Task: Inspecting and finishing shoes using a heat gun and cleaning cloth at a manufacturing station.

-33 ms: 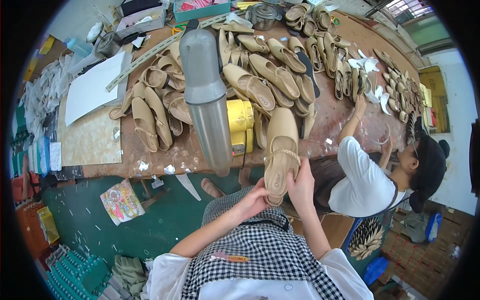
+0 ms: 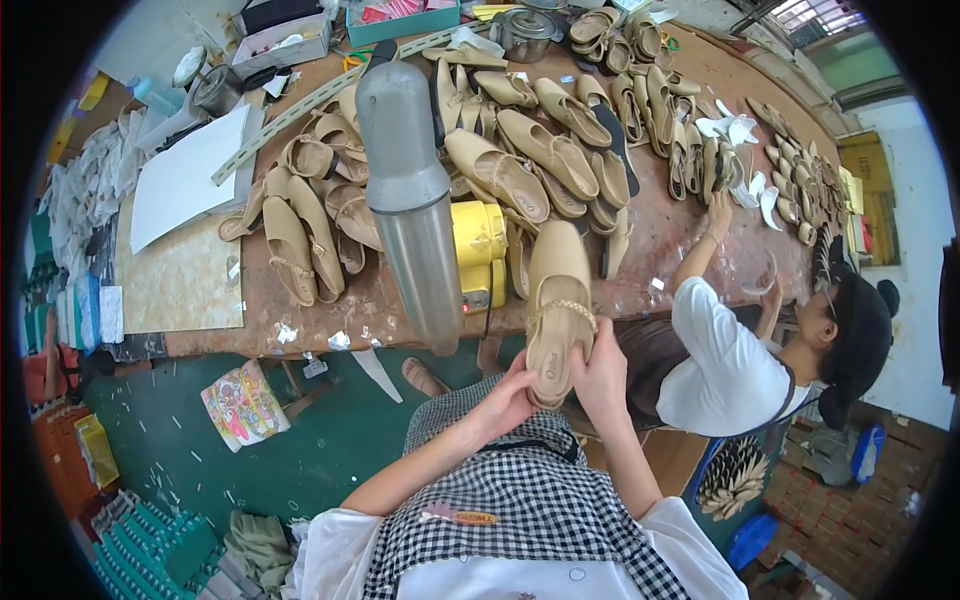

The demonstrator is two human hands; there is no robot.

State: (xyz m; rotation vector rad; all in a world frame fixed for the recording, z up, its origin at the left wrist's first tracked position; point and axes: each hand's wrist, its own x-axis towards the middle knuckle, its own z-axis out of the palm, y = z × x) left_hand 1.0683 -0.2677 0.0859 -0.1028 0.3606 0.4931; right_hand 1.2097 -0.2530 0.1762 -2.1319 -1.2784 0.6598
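A beige slip-on shoe [image 2: 560, 265] with a braided strap across its opening is held over the table's front edge, toe pointing away from me. My left hand [image 2: 507, 402] is closed on the left side of its heel end. My right hand [image 2: 602, 372] grips the other side, with the thumb at the insole. Just beyond the toe lie many similar beige shoes [image 2: 545, 150] in a loose heap. Left of the held shoe stands a rounded grey metal post [image 2: 415, 240], and beside it a yellow machine part [image 2: 480, 240].
A co-worker [image 2: 735, 350] in a white top sits at the right, one hand among shoes and white pieces [image 2: 740, 130]. White sheets [image 2: 190, 180] lie on the table's left. A patterned stool [image 2: 245, 405] stands below. At far right, a blue-rimmed container [image 2: 700, 490] holds stacked beige pieces.
The held shoe has shifted slightly left, its heel end a little farther from me. Both hands moved along with it and keep their hold. A dark shape now extends at the far left edge.
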